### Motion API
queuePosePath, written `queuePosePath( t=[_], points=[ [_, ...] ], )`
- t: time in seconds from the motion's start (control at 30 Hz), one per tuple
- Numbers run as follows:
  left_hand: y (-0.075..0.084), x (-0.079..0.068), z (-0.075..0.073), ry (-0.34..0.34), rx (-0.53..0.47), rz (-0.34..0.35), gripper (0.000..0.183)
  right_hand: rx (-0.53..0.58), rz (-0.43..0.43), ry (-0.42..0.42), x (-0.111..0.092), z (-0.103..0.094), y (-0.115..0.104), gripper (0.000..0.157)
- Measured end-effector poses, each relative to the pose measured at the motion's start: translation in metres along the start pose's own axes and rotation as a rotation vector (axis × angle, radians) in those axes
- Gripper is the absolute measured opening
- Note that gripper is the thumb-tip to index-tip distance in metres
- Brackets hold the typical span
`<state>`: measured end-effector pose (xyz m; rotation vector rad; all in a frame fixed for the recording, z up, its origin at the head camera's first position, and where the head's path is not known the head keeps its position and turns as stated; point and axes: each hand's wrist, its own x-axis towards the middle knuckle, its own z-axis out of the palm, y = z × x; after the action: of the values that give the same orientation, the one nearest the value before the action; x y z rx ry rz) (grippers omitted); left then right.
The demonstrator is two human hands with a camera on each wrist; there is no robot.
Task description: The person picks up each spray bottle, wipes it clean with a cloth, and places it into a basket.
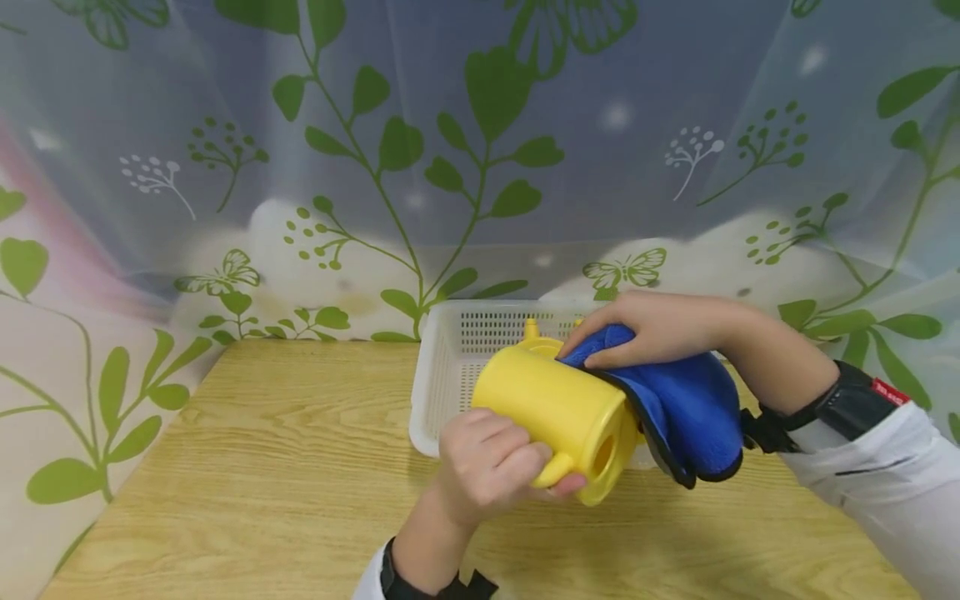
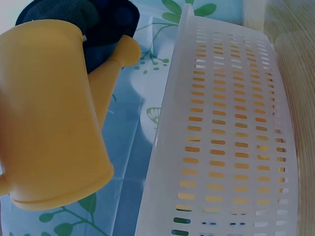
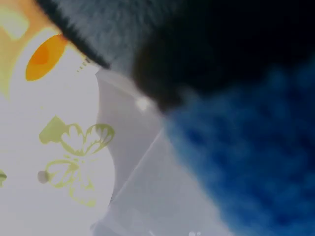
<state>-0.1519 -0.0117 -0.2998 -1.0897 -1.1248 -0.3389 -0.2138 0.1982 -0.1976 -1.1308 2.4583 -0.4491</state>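
In the head view a yellow watering can [image 1: 551,396] is held tilted on its side above a white basket [image 1: 431,375]. My left hand [image 1: 491,462] grips its handle, and the round opening at one end faces the lower right. My right hand [image 1: 652,329] holds a blue cloth [image 1: 693,408] with dark edging against the can's far side; the cloth drapes down to the right. The left wrist view shows the can's smooth body [image 2: 51,118] and its spout [image 2: 110,73], with the dark cloth behind. Blurred blue cloth [image 3: 246,157] covers much of the right wrist view.
The slotted basket wall [image 2: 226,128] stands close beside the can, with yellow showing through its slots. Below lies a wood-grain table [image 1: 300,467]. A patterned curtain [image 1: 375,167] with green leaves and butterflies hangs behind the basket.
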Motion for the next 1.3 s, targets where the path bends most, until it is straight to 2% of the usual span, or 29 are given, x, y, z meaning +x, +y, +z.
queuePosePath(
  t=[0.17, 0.4, 0.6, 0.8, 1.0, 1.2, 1.3],
  points=[
    [-0.002, -0.002, -0.001, 0.005, -0.004, -0.021, 0.039, 0.043, -0.018, -0.024, -0.014, 0.001, 0.002, 0.026],
    [-0.004, -0.004, -0.002, 0.021, -0.007, -0.063, 0.039, -0.002, -0.020, -0.066, -0.033, 0.000, 0.003, 0.025],
    [-0.006, -0.004, -0.004, 0.033, 0.005, -0.066, 0.038, -0.042, -0.046, 0.016, -0.040, 0.004, 0.002, 0.027],
    [-0.006, -0.003, -0.003, 0.019, -0.008, -0.050, 0.037, -0.087, -0.085, 0.099, -0.035, 0.009, 0.001, 0.024],
    [-0.001, 0.004, -0.002, -0.009, -0.033, 0.002, 0.037, -0.082, -0.051, 0.107, -0.023, 0.013, -0.001, 0.025],
    [0.002, 0.007, -0.001, -0.019, -0.038, 0.041, 0.038, -0.154, -0.029, 0.125, -0.005, 0.017, -0.004, 0.024],
    [0.002, 0.005, -0.002, -0.013, -0.027, 0.025, 0.038, -0.185, -0.034, 0.143, 0.001, 0.020, -0.005, 0.023]
  ],
)
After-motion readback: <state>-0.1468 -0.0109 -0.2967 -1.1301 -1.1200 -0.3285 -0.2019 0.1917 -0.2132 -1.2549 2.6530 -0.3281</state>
